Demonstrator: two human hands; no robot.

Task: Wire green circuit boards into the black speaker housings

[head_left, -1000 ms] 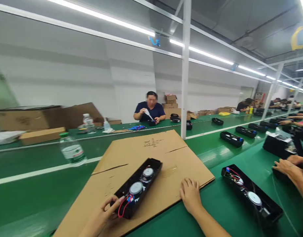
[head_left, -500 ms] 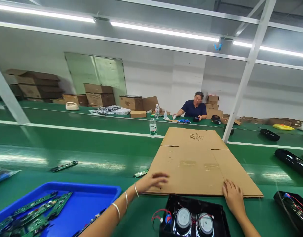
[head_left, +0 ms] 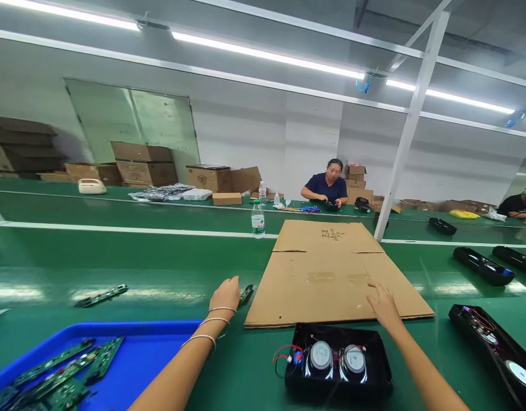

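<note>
My left hand (head_left: 226, 294), with bangles on its wrist, is just left of the cardboard sheet (head_left: 306, 297), beside a small green circuit board (head_left: 246, 294). Its fingers are curled together; whether they touch the board is hidden. My right hand (head_left: 383, 303) is over the right part of the cardboard with its fingers apart, holding nothing. Between my forearms stands a black speaker housing (head_left: 338, 383) with two round drivers and red wires.
At lower left is a blue tray (head_left: 152, 326) holding several circuit boards; another board (head_left: 101, 296) lies behind it. Black housings (head_left: 483, 265) line the right. A bottle (head_left: 258, 220) stands behind the cardboard. A person (head_left: 327, 185) sits across the tables.
My left hand has moved left off the cardboard and its fingers have closed up. My right hand has shifted slightly up and left. The camera view has turned to the right.
</note>
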